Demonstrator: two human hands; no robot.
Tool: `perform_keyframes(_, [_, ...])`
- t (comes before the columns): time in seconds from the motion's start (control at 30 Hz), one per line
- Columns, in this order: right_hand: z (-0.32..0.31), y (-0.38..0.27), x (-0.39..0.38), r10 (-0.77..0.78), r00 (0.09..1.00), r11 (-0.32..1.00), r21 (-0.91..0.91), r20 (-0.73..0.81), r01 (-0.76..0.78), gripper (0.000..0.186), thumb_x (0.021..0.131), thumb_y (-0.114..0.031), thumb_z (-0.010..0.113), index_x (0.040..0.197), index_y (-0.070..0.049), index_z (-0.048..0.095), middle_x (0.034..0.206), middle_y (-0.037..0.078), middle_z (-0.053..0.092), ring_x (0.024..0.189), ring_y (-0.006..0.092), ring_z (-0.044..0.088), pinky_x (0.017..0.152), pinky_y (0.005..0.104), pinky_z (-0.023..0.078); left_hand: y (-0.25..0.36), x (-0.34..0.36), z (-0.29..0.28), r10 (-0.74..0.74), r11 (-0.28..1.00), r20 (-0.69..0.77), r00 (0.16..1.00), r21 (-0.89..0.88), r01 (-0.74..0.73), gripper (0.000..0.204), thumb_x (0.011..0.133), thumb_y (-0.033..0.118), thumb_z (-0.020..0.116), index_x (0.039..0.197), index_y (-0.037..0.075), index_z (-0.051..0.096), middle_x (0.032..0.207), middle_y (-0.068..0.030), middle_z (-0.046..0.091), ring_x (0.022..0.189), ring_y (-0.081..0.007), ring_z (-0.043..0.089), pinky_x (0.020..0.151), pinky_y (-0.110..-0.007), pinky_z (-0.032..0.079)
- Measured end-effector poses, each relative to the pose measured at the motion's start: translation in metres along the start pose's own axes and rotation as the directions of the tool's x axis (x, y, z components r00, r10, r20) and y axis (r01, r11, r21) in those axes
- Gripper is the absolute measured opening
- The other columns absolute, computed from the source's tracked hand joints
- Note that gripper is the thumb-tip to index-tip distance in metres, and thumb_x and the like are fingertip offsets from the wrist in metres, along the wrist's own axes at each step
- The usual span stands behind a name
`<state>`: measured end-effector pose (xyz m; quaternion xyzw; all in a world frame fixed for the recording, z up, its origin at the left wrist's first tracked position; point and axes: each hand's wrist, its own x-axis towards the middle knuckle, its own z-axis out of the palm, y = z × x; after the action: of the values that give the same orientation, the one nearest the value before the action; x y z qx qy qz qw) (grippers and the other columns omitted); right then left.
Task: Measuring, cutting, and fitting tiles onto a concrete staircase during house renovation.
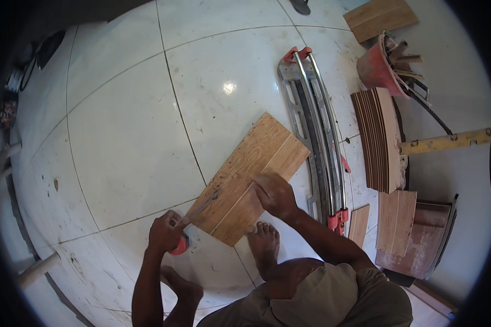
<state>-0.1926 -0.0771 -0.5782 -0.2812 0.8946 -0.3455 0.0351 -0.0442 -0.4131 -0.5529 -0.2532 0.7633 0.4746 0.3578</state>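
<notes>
A wood-patterned tile [251, 174] lies slantwise on the pale floor in front of me. At its near left corner my left hand [166, 231] is closed on what looks like a red tape measure [180, 245]. A thin grey strip [202, 204], apparently its blade, runs from the fingers onto the tile. Over the tile's right part, my right hand [274, 196] is curled, its fingertips pinched together and slightly blurred. Whatever it may hold is too small to make out. My bare foot [263, 242] rests by the tile's near edge.
A manual tile cutter [313, 131] with steel rails and red ends lies right of the tile. Beyond it stand a stack of tiles [373, 139], a red bucket [376, 68] of tools and a yellow bar [447, 141]. A narrow tile offcut [359, 224] lies near the cutter.
</notes>
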Motion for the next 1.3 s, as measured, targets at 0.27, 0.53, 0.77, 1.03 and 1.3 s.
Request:
perform_keyframes(0.27, [-0.001,0.023,-0.06,0.885,0.42,0.074,0.831,0.2,-0.551,0.028,0.1,-0.021,0.061,0.119,0.0,0.059,0.108,0.011,0.068,0.091,0.0205,0.067,0.082,0.0345,0.055,0.021,0.039,-0.017,0.02,0.939,-0.652,0.758,0.273,0.21,0.062,0.082,0.058,0.075,0.115,0.007,0.066,0.103,-0.0219,0.071,0.099,-0.0382,0.069,0.085,-0.048,0.053])
perform_keyframes(0.53, [0.024,0.034,-0.039,0.825,0.389,-0.268,0.89,0.41,-0.369,0.044,0.107,-0.04,0.052,0.121,0.0,0.06,0.111,0.012,0.07,0.1,0.0233,0.069,0.089,0.0391,0.056,-0.006,-0.016,0.091,-0.124,0.959,-0.353,0.927,0.199,0.204,0.048,0.09,0.048,0.074,0.102,0.004,0.057,0.116,-0.0158,0.066,0.107,-0.031,0.064,0.092,-0.042,0.05])
perform_keyframes(0.77, [0.048,0.039,-0.03,0.891,0.412,-0.052,0.944,0.192,-0.326,0.037,0.107,-0.037,0.055,0.103,-0.001,0.063,0.093,0.007,0.068,0.081,0.0165,0.068,0.076,0.0347,0.057,0.031,0.007,0.121,-0.021,0.791,-0.478,0.878,-0.545,-0.278,0.058,0.106,0.045,0.055,0.136,-0.004,0.052,0.129,-0.0143,0.063,0.116,-0.023,0.061,0.099,-0.038,0.049])
perform_keyframes(1.03, [0.024,0.05,0.018,0.877,0.406,-0.288,0.957,0.257,0.017,0.033,0.108,-0.036,0.052,0.115,-0.005,0.06,0.104,0.007,0.069,0.09,0.019,0.07,0.082,0.0369,0.059,0.13,0.087,0.055,-0.017,0.741,-0.568,0.823,-0.56,-0.371,0.067,0.106,0.055,0.048,0.137,-0.004,0.05,0.123,-0.0164,0.065,0.107,-0.0257,0.065,0.095,-0.04,0.053])
perform_keyframes(1.3, [-0.057,0.04,-0.01,0.79,0.501,-0.083,0.871,0.354,-0.485,0.04,0.104,-0.038,0.06,0.123,-0.003,0.063,0.106,0.007,0.071,0.094,0.0166,0.069,0.084,0.0347,0.056,0.162,0.177,0.043,0.017,0.71,-0.531,0.847,-0.59,-0.384,0.068,0.102,0.056,0.057,0.13,-0.005,0.054,0.116,-0.0155,0.068,0.098,-0.0222,0.067,0.089,-0.037,0.055])
